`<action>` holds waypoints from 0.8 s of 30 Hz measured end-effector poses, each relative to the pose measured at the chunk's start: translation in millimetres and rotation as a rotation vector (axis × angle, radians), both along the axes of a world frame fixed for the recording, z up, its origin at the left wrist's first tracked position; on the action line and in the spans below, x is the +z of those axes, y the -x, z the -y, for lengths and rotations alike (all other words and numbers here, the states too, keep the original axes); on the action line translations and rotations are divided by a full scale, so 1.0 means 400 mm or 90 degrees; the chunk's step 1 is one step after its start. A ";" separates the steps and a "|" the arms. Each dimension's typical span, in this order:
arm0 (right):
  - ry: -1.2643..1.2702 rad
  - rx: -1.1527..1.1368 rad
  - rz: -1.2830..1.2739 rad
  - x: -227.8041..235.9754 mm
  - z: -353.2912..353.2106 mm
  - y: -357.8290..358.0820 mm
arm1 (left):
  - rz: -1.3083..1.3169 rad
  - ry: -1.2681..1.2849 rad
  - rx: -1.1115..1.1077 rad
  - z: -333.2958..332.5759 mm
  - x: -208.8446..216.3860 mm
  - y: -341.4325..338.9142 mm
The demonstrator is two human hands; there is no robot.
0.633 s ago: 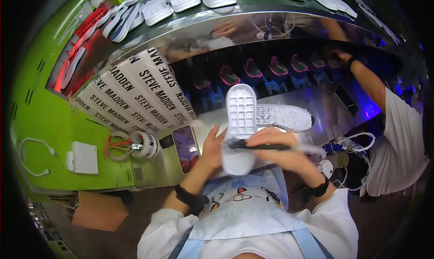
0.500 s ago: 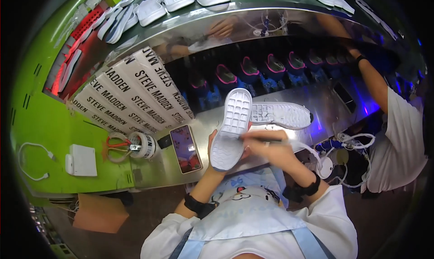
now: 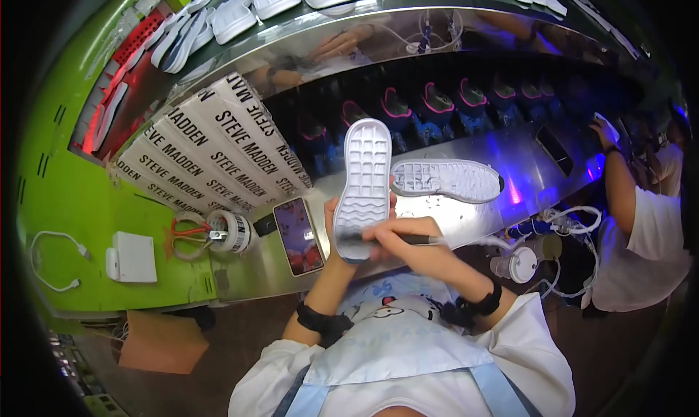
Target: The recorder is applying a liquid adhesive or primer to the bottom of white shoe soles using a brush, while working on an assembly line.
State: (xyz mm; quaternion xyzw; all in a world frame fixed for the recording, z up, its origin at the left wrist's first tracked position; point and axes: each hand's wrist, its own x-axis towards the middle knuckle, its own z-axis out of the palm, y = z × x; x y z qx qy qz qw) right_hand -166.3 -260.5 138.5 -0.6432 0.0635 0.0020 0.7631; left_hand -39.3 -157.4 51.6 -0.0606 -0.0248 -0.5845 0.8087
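My left hand grips a white shoe sole from beneath and along its left side, the tread-like grid and wavy ridges facing up. In my right hand is a slim dark-handled brush, closed in the fingers and held over the sole's near end. The brush's working end is blurred there as a dark grey patch. A second white sole lies on the metal table just right of the held one, with small dark crumbs by its near edge.
Left stand a printed white box, tape rolls, orange-handled scissors and a phone. Beyond, pink-rimmed shoe forms line a dark channel; soles lie on the shelf above. At right, a co-worker's arm reaches in.
The held sole has shifted left and away from me and stands more upright in view. My right hand moved left and nearer with the brush. The co-worker's arm has swung right.
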 end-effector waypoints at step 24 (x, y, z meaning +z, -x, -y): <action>0.472 0.121 0.133 -0.007 0.215 0.121 | 0.665 -0.556 -0.358 0.011 0.158 -0.088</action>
